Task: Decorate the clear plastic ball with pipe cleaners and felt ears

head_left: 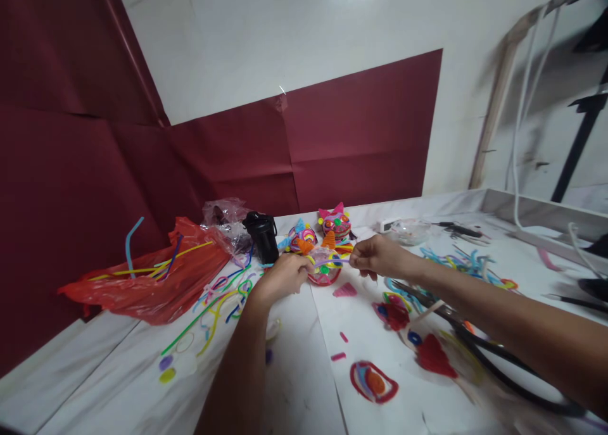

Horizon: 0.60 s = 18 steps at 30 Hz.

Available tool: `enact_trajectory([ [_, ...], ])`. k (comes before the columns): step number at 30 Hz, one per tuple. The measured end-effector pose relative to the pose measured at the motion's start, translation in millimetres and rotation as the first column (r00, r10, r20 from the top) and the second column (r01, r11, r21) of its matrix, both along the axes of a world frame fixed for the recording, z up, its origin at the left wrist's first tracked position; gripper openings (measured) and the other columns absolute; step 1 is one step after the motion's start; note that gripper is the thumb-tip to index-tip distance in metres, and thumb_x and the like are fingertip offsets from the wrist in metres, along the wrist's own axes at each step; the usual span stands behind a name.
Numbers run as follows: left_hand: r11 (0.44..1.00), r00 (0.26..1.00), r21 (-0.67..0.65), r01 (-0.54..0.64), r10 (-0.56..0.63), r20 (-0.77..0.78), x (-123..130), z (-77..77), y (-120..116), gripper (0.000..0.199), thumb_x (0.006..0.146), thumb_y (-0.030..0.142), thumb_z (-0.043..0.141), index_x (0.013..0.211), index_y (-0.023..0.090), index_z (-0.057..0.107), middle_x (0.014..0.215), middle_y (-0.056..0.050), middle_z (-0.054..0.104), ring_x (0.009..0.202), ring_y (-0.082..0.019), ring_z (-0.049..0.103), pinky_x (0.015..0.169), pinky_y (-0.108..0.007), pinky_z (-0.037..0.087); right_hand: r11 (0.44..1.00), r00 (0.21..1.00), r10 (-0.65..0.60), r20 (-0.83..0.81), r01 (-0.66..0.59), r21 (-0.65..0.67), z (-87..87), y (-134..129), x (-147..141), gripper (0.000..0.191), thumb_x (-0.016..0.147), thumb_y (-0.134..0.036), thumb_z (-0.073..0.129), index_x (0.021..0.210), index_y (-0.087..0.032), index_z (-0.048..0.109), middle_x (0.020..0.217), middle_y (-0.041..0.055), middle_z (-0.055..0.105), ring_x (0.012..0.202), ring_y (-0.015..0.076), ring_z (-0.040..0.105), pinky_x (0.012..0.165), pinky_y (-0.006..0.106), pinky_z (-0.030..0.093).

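Between my two hands a thin light purple pipe cleaner (338, 261) is stretched level above the table. My left hand (288, 273) pinches its left end, and my right hand (375, 256) pinches its right end. Just behind the strip, partly covered by it, lies a round red-rimmed decorated piece (325, 277). A pink fuzzy triangle (345, 290) rests below my right hand. Closer to me is a red, blue and orange eye shape (374, 382). Large black-handled scissors (468, 337) lie under my right forearm, beside a red fuzzy piece (434, 357).
On the left spreads a red plastic bag (156, 289) with pipe cleaners, more of them loose beside it. A black lidded cup (263, 237) stands at the back, near a colourful animal-face figure (335, 222). Cut scraps (463, 262) and dark tools (458, 230) lie right.
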State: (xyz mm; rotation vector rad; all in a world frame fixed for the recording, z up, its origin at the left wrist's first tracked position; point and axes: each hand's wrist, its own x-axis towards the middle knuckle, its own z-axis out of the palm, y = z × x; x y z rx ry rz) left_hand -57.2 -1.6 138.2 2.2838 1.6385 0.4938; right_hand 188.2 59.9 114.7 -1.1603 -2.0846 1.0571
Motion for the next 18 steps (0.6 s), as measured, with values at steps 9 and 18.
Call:
enact_trajectory([
  [9,0.989,0.992,-0.145,0.004,0.014,0.125,0.9,2.0,-0.7,0.031,0.082,0.017,0.05,0.095,0.012,0.077,0.06,-0.002,0.07,0.06,-0.015,0.066,0.062,-0.023,0.05,0.978,0.993,-0.051,-0.105,0.028,-0.206,8.1,-12.8,-6.2,0.021,0.071,-0.032,0.071,0.063,-0.019,0.058,0.05,-0.0002,0.062,0.038,0.0086,0.047,0.04,0.022,0.031],
  [18,0.998,0.997,-0.029,0.055,-0.053,0.059,-2.8,-1.5,4.6,0.031,0.079,0.014,0.056,0.098,0.017,0.081,0.086,-0.004,0.08,0.08,-0.017,0.069,0.077,-0.024,0.049,0.969,0.99,-0.051,-0.134,0.016,-0.247,2.8,-9.7,-6.7,0.021,0.069,-0.033,0.072,0.063,-0.02,0.057,0.053,0.0001,0.064,0.04,0.0086,0.048,0.039,0.021,0.03],
])
